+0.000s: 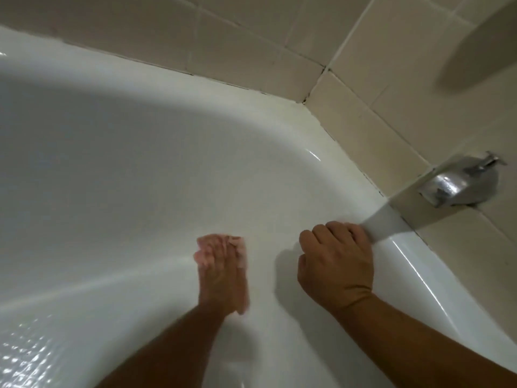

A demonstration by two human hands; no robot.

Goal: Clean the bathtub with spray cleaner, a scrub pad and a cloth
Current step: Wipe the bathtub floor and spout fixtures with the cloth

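The white bathtub (117, 152) fills most of the view. My left hand (223, 278) lies flat with straight fingers on a pink pad or cloth (237, 245) and presses it against the tub's inner wall. Both are motion-blurred, so I cannot tell whether it is the pad or the cloth. My right hand (335, 261) rests on the tub wall just right of it, below the rim, with its fingers curled under and nothing in them. No spray bottle is in view.
A chrome spout (458, 186) juts from the beige tiled wall (363, 46) at the right, above the tub rim (414, 253). Its shadow falls by my right fingers. A textured anti-slip floor (25, 357) shines at the lower left.
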